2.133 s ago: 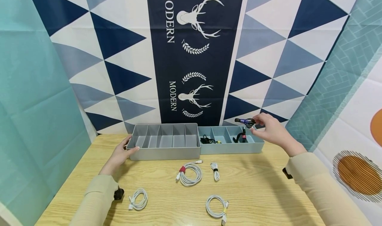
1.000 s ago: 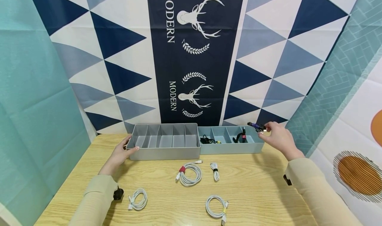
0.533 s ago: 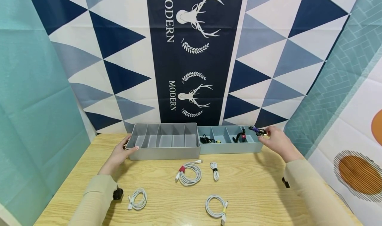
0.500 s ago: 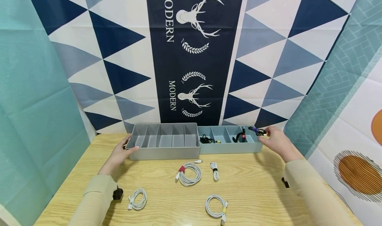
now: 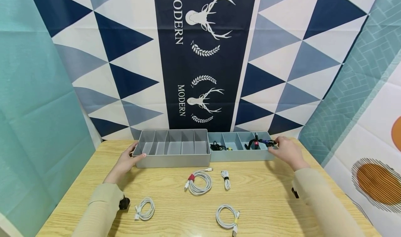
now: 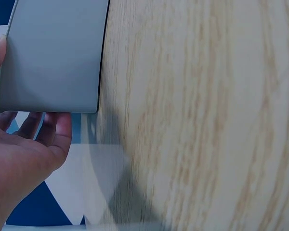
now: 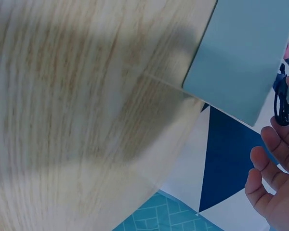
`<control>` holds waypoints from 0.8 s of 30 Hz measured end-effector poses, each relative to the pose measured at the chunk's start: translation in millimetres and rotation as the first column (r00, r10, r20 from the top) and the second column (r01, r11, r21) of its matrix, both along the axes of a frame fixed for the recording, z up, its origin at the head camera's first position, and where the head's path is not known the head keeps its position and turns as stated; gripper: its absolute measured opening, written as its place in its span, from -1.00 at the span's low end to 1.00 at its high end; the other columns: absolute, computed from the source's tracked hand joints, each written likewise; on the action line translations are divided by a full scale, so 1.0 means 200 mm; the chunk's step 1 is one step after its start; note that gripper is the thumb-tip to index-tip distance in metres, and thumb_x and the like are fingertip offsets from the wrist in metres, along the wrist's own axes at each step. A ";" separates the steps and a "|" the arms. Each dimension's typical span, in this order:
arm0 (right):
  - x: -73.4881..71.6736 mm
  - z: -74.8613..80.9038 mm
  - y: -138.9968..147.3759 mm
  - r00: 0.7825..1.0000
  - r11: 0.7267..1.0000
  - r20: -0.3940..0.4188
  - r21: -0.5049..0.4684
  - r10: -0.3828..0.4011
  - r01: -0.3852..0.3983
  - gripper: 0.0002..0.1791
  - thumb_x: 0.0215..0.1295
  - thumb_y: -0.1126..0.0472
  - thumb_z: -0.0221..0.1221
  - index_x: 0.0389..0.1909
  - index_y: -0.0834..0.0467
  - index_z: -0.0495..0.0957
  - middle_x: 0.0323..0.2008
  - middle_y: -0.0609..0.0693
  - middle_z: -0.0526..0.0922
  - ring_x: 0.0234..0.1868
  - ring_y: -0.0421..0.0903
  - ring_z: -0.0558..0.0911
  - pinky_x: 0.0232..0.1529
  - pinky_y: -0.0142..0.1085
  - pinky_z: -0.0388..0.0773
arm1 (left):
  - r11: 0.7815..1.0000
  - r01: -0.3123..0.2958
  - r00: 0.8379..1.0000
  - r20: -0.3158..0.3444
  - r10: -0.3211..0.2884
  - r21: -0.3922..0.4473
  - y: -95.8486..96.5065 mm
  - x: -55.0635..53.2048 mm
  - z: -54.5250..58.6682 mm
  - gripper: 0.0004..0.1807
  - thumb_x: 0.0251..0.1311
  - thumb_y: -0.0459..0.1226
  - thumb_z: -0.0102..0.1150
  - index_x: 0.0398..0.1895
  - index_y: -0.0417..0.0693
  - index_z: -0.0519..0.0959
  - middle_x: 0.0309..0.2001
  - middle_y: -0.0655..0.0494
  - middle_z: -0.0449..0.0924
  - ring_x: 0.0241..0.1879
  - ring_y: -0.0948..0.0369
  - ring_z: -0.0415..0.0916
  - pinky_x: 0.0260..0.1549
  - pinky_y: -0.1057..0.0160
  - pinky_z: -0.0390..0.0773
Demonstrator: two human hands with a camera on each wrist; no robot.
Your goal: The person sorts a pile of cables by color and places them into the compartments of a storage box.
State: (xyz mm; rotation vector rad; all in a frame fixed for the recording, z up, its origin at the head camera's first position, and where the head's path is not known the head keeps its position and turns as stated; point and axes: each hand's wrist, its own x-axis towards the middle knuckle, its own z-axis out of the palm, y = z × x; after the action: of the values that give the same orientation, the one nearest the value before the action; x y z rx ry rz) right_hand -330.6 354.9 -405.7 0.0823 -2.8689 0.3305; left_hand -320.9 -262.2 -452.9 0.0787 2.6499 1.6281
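Note:
At its left end, a grey divided storage box [image 5: 173,161] is held by my left hand [image 5: 124,160]. The thumb lies at the front rim and the fingers go round the end wall, as the left wrist view also shows. My right hand [image 5: 286,152] pinches a bundled black cable [image 5: 268,143] with a blue-purple tie, low over the right end of the light-blue divided box [image 5: 241,156]. In the right wrist view the cable bundle [image 7: 283,103] hangs between thumb and forefinger beside the box wall, the other fingers spread loosely.
Inside the blue box lie a black cable [image 5: 217,146] at the left and a black cable with a red tie [image 5: 256,144]. On the wooden table are white coiled cables: one red-tied [image 5: 202,186], one black-tied [image 5: 227,182], one yellow-tied [image 5: 223,223], one at left [image 5: 147,212]. Patterned cloth [image 5: 203,66] stands behind.
My right hand first moved right, then came down with the black cable to the blue box's right-end compartment. The left hand stays on the grey box.

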 end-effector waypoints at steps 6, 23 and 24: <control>-0.02 -0.03 0.01 0.999 1.000 0.015 -0.001 -0.029 0.029 -0.41 0.01 -0.12 0.14 -0.15 0.32 0.44 -0.24 0.23 0.52 -0.30 0.09 0.50 -0.45 -0.02 0.39 | 1.000 -0.001 1.000 0.005 0.001 -0.007 0.00 0.00 0.00 -0.02 0.00 0.11 0.15 0.40 0.11 -0.18 0.38 -0.15 -0.16 0.26 -0.16 0.02 0.06 -0.05 0.30; -0.03 -0.05 0.06 1.000 1.000 -0.012 -0.001 0.004 -0.004 -0.43 0.06 -0.13 0.15 -0.16 0.31 0.48 -0.29 0.23 0.52 -0.36 0.05 0.50 -0.47 -0.10 0.40 | 1.000 -0.006 1.000 0.021 0.006 -0.002 0.00 -0.01 -0.01 -0.08 0.08 0.01 0.13 0.40 0.11 -0.18 0.37 -0.18 -0.17 0.29 -0.16 -0.05 0.09 -0.09 0.25; -0.03 -0.05 0.06 1.000 1.000 -0.011 0.000 0.006 -0.006 -0.43 0.07 -0.13 0.15 -0.16 0.31 0.48 -0.29 0.23 0.52 -0.36 0.05 0.50 -0.48 -0.11 0.40 | 1.000 -0.005 1.000 0.024 0.005 -0.004 0.00 -0.01 -0.01 -0.07 0.08 0.01 0.13 0.40 0.11 -0.18 0.37 -0.18 -0.18 0.29 -0.16 -0.07 0.10 -0.10 0.24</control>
State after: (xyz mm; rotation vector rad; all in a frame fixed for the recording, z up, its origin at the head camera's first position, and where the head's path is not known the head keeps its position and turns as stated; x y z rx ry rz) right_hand -336.8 366.9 -414.9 0.0925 -2.8581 0.3296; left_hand -322.3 -262.0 -454.5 0.0517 2.6380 1.6146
